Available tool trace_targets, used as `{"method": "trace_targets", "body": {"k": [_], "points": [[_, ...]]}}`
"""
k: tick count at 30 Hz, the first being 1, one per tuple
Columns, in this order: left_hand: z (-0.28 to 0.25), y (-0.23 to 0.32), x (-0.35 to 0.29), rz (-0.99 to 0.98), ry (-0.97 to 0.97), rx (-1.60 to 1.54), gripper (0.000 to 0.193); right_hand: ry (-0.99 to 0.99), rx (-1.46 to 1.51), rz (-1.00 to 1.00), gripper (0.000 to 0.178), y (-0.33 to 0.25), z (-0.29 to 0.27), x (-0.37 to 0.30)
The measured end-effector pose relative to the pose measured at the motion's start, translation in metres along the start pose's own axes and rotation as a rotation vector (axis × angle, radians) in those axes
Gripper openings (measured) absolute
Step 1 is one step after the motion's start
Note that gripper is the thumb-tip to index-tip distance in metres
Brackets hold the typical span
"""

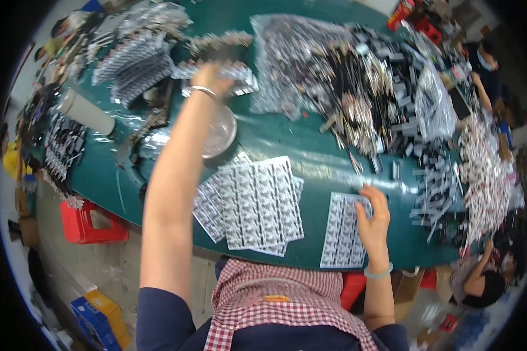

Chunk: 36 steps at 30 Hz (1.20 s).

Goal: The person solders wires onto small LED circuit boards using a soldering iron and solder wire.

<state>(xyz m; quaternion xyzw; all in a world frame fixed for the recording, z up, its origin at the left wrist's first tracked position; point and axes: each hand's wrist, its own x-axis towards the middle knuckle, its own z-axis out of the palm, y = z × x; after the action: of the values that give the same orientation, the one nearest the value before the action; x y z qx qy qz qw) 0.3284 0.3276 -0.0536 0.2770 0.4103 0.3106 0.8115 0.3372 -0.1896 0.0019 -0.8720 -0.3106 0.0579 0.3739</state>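
Note:
My left hand (215,80) reaches far across the table, over rows of small parts in pale strips (243,82). Its fingers are smeared by motion, so any hold is hidden. Close to the table's front edge, my right hand (375,219) has thumb and fingers apart, at the right side of a single white printed sheet (338,234) with rows of small black marks. Several similar sheets (257,202) lie overlapping in a loose pile between my arms. A round clear dish (222,131) sits just right of my left forearm.
Bundles of black wired parts (357,82) spread over a clear plastic bag (275,58) at the far right. More strips of parts (132,64) lie far left, near a pale cylinder (86,111). A red stool (91,223) stands left; other people work at right.

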Motion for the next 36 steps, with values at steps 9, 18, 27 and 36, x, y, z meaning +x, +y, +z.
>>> {"method": "trace_targets", "body": {"k": [9,18,27,36], "points": [[-0.048,-0.063,-0.282,0.842,-0.450,1.189,0.046,0.004,-0.235,-0.127,0.039,0.033,0.010,-0.063],[-0.120,-0.143,-0.389,0.905,-0.344,1.622,0.065,0.196,-0.500,0.046,0.040,0.022,0.014,-0.086],[-0.142,-0.127,-0.375,1.119,-0.415,1.644,0.043,0.028,0.244,-0.120,0.037,-0.024,0.041,-0.036],[-0.155,-0.100,-0.375,1.262,-0.079,1.189,0.024,-0.253,0.298,0.096,0.053,-0.056,0.098,0.005]]}}
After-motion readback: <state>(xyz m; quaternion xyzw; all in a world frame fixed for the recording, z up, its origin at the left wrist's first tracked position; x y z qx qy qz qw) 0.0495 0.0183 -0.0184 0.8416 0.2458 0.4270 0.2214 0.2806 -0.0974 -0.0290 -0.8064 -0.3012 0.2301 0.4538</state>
